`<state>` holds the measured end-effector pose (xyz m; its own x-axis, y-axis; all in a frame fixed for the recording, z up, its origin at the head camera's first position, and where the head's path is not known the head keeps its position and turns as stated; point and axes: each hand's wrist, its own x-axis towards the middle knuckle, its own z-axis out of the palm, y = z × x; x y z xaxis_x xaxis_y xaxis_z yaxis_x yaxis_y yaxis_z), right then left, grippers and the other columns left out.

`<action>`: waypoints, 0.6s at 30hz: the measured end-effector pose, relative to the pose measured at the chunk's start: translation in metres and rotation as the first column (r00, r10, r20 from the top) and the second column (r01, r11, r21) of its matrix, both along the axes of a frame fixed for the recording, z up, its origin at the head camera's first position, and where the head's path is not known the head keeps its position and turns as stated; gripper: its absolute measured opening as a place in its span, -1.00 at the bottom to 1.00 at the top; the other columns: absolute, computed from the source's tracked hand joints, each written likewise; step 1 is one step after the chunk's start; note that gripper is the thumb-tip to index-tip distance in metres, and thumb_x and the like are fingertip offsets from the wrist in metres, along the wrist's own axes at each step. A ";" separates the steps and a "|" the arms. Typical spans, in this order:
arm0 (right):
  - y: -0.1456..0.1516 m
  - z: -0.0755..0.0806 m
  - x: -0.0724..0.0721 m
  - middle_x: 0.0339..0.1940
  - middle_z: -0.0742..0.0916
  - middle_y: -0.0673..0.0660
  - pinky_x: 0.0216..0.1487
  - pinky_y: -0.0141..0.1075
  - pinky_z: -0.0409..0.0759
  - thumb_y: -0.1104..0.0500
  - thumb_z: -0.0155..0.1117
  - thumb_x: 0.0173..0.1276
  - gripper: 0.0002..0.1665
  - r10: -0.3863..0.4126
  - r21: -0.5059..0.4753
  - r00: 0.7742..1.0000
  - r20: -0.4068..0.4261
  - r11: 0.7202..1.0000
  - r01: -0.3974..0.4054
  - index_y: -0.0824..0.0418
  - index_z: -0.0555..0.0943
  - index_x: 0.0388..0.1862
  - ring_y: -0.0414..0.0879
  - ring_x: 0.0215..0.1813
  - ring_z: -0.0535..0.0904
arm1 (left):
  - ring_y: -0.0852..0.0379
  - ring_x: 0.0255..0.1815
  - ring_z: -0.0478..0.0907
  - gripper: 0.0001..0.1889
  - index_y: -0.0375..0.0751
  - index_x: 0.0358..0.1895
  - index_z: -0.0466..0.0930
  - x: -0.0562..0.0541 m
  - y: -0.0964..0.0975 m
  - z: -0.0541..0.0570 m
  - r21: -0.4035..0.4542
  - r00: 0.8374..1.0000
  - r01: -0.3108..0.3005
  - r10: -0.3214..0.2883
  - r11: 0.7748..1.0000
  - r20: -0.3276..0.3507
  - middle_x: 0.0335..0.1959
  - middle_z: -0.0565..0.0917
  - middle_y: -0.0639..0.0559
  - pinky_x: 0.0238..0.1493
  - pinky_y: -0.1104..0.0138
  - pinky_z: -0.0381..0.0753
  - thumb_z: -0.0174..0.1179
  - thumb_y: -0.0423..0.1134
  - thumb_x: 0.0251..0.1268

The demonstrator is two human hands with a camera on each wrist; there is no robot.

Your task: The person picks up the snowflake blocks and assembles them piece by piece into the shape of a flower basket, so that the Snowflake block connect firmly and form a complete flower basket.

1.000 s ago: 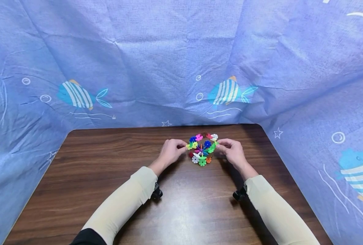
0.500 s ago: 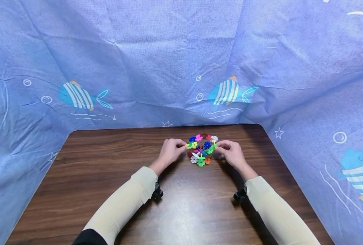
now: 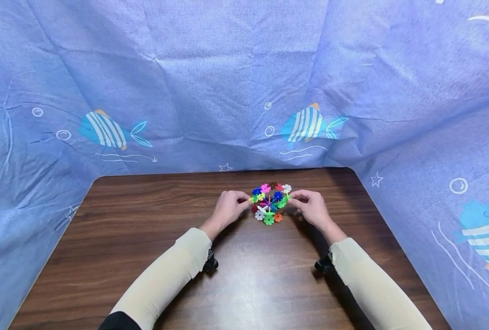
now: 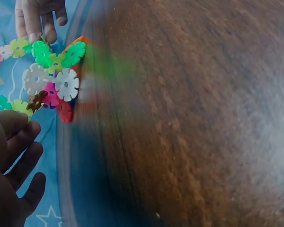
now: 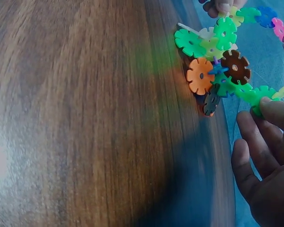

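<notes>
A small basket-shaped piece built from interlocking plastic flower discs (image 3: pixel 268 220) is held between both hands near the back of the table in the head view. Its discs are of many colours, and a ring of them arches up at the far side. My left hand (image 3: pixel 228 208) pinches a yellow disc (image 4: pixel 20 107) on the left side with thumb and forefinger. On the opposite side, my right hand (image 3: pixel 313 208) pinches a green disc (image 5: pixel 262 94). In the right wrist view, an orange disc (image 5: pixel 199 78) and a brown disc (image 5: pixel 236 67) face the camera. Whether the base touches the table cannot be told.
The dark wood-grain table (image 3: pixel 244 284) has its back edge just behind the piece. A blue cloth (image 3: pixel 211 91) printed with fish hangs behind and along both sides. Black wrist cameras sit under the left cuff (image 3: pixel 211 263) and the right cuff (image 3: pixel 324 264).
The disc piece has shifted slightly left and a little lower in the head view, its ring tipping down a bit. Both hands keep their pinch on it and move with it slightly.
</notes>
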<state>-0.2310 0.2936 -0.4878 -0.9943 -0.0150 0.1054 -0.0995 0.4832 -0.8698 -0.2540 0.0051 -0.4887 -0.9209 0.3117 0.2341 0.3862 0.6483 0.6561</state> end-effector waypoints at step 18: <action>0.006 -0.008 -0.001 -0.12 0.80 0.34 -0.23 -0.04 0.79 0.30 0.46 0.33 -0.70 0.062 -0.144 0.996 0.066 0.988 -0.052 0.37 0.70 0.01 0.11 -0.22 0.78 | 0.09 -0.09 0.73 -0.80 -0.11 -0.07 0.82 -0.007 -0.006 -0.006 0.099 0.988 0.052 -0.065 0.994 0.140 -0.21 0.83 0.08 0.07 0.21 0.65 0.41 -0.16 0.30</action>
